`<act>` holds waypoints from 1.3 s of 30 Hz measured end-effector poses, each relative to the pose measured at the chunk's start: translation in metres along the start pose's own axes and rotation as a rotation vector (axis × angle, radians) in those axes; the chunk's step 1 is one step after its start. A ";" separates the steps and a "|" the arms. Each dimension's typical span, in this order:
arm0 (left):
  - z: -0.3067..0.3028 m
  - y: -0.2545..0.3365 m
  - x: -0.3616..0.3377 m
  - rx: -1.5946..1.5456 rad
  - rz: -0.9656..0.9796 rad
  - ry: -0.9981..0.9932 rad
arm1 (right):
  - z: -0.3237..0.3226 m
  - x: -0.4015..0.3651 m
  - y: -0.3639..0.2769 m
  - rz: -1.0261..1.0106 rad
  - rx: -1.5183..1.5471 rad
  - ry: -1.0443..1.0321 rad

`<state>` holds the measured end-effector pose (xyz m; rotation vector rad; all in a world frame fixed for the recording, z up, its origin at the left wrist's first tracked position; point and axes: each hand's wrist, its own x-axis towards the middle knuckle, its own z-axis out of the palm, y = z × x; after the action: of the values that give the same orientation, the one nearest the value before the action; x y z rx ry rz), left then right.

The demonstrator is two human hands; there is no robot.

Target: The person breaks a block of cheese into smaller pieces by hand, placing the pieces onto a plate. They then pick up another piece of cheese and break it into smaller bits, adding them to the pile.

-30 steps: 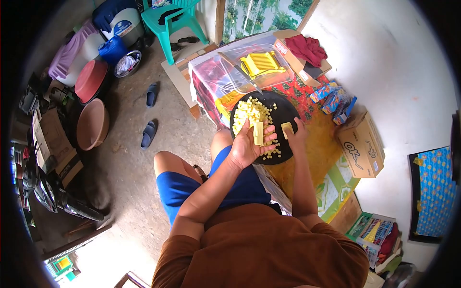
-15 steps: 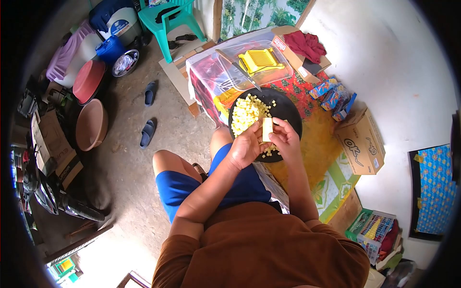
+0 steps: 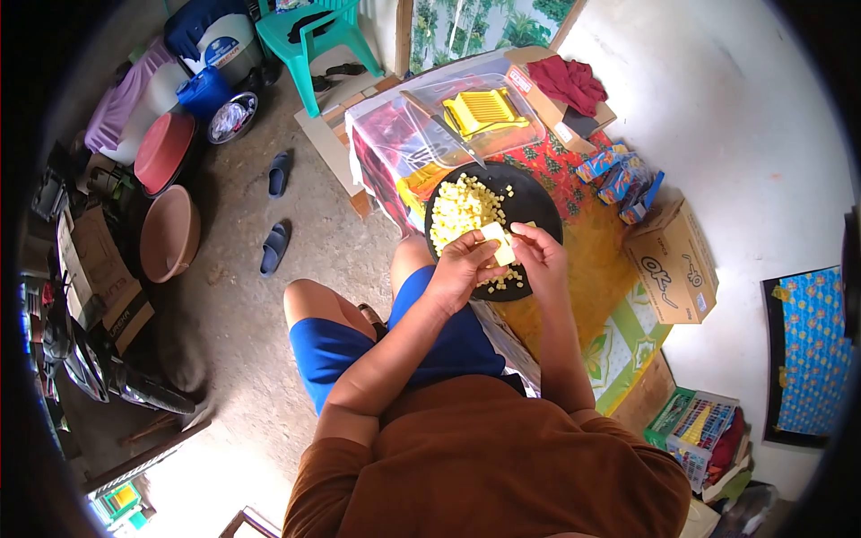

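Observation:
A pale yellow block (image 3: 499, 244), flat-sided and food-like, is pinched between both hands above a round black tray (image 3: 536, 197). My left hand (image 3: 459, 271) grips it from the left, thumb on its face. From the right, my right hand (image 3: 542, 257) is closed at its edge; a small pale piece shows by the fingertips, too small to make out. Heaped on the tray's left part are small pale yellow cubes (image 3: 465, 211), with more scattered below the hands. A long knife (image 3: 444, 128) lies beyond the tray, across a clear plastic container's edge.
Inside the clear container (image 3: 538, 134) is a yellow slotted rack (image 3: 485, 112). An open box with dark red cloth (image 3: 567, 83), blue packets (image 3: 619, 179) and a cardboard box (image 3: 673, 262) stand to the right. Slippers (image 3: 275, 248) and basins (image 3: 170, 233) are on the floor left.
The block has turned from upright to tilted, its face now angled toward the lower right. Both hands have shifted their fingers around it, staying over the tray.

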<state>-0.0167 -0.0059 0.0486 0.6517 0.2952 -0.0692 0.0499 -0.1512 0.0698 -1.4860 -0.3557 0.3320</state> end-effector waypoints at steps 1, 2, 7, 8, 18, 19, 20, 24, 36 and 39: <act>0.001 0.002 -0.001 -0.056 -0.003 -0.021 | -0.001 0.001 -0.002 0.012 0.026 0.004; 0.002 0.006 -0.003 -0.111 -0.006 -0.043 | -0.001 0.001 -0.005 0.024 0.053 0.007; 0.009 0.016 -0.009 -0.200 -0.031 0.008 | 0.002 -0.004 -0.014 -0.027 0.017 0.038; 0.009 0.016 -0.009 -0.161 -0.048 0.004 | 0.003 -0.005 -0.013 -0.076 -0.015 0.043; 0.023 0.026 -0.019 -0.071 -0.090 -0.016 | 0.014 -0.016 -0.038 -0.357 -0.398 0.010; 0.023 0.027 -0.019 -0.072 -0.087 -0.018 | 0.014 -0.016 -0.039 -0.355 -0.400 0.008; 0.023 0.027 -0.019 -0.046 -0.074 -0.036 | 0.014 -0.016 -0.040 -0.353 -0.401 0.005; 0.022 0.028 -0.020 -0.018 -0.059 -0.063 | 0.015 -0.018 -0.039 -0.324 -0.329 0.002; 0.024 0.027 -0.024 -0.073 -0.102 -0.124 | 0.013 -0.020 -0.025 -0.165 0.077 0.005; 0.023 0.026 -0.023 -0.007 -0.069 -0.128 | 0.014 -0.020 -0.024 -0.182 0.064 0.010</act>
<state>-0.0287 -0.0002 0.0879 0.6268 0.1940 -0.1756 0.0259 -0.1487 0.0943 -1.3807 -0.4651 0.1887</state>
